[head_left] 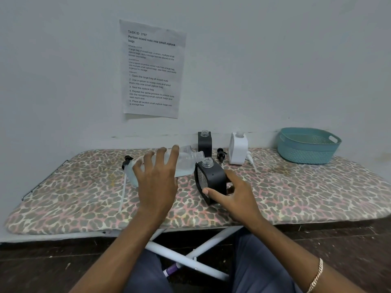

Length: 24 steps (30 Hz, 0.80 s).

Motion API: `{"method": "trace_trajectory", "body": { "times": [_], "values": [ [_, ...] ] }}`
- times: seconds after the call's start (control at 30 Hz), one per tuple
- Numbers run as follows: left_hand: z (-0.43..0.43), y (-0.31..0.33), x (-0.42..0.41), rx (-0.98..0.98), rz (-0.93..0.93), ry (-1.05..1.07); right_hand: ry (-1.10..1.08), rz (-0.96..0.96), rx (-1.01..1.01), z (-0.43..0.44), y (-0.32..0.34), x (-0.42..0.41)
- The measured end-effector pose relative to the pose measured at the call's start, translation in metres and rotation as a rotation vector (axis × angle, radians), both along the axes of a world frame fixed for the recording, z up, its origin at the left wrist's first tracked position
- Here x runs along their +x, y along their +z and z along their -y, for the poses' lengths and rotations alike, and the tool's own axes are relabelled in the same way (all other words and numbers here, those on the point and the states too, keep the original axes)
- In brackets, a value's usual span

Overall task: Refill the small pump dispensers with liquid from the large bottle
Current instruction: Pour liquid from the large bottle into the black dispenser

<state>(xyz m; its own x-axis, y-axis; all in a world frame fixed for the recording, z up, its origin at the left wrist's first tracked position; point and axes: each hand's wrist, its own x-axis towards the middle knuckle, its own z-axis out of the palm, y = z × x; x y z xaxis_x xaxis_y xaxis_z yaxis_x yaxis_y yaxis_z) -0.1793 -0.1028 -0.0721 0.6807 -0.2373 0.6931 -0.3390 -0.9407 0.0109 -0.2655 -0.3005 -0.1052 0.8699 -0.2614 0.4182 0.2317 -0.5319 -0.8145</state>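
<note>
Bottle (187,163) gripped sideways in L hand (157,182), mouth just beside tilted black dispenser (211,177) R hand (231,197) holds.

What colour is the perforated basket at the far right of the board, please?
The basket is teal, shown best in the head view.

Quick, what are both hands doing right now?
Left hand: closed around the large bottle, which is tipped on its side.
Right hand: holding the open black dispenser.
</note>
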Motion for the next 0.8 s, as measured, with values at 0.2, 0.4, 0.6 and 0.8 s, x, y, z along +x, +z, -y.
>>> {"method": "trace_trajectory", "body": {
  "times": [0.2,0.4,0.6,0.8],
  "values": [
    [-0.0001,0.0015,-0.0006,0.001,-0.012,0.0,0.004,0.012,-0.004,-0.0003,0.001,-0.0001],
    [-0.0007,0.0018,-0.0016,0.006,-0.002,0.002,0.011,0.015,0.0,-0.0002,0.0013,-0.0007],
    [0.0001,0.0028,-0.0018,0.011,0.0,0.001,0.013,0.018,-0.001,0.0,0.0026,-0.0016],
    [-0.0002,0.0037,-0.0015,0.01,0.008,0.002,0.018,0.021,-0.003,-0.0003,0.0031,-0.0009]
  ]
}}
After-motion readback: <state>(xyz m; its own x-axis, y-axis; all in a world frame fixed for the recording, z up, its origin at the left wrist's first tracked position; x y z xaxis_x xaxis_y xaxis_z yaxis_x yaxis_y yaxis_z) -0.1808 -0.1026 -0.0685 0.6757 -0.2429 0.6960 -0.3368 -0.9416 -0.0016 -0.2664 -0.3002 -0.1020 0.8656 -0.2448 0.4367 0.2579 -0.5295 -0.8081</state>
